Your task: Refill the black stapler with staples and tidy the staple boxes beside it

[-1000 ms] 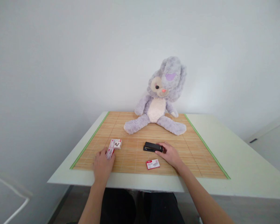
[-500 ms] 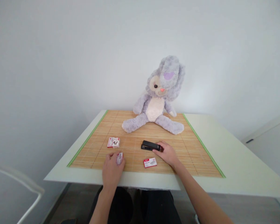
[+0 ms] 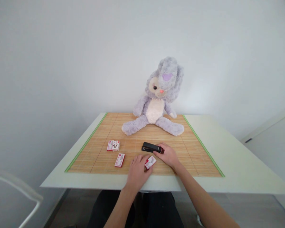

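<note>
My left hand (image 3: 139, 172) is closed around a small red-and-white staple box (image 3: 150, 162) near the mat's front edge, thumb on one side and fingers on the other. With my right hand (image 3: 169, 155) I grip the rear end of a black stapler (image 3: 150, 147), which lies on the mat with its front pointing left. A second staple box (image 3: 120, 160) rests flat to the left of my left hand. Behind it, a pair of small boxes sits together: a red-and-white one (image 3: 110, 145) and a white one with a dark picture (image 3: 116, 145).
A bamboo mat (image 3: 95, 158) with green edges covers much of the white table (image 3: 237, 171). At its back sits a grey-lilac plush rabbit (image 3: 155, 110) against the wall. A curved white bar (image 3: 16, 183) shows at lower left.
My left hand has let go of the left staple box and moved right onto the other one, which is now turned at an angle. My right hand stays on the stapler.
</note>
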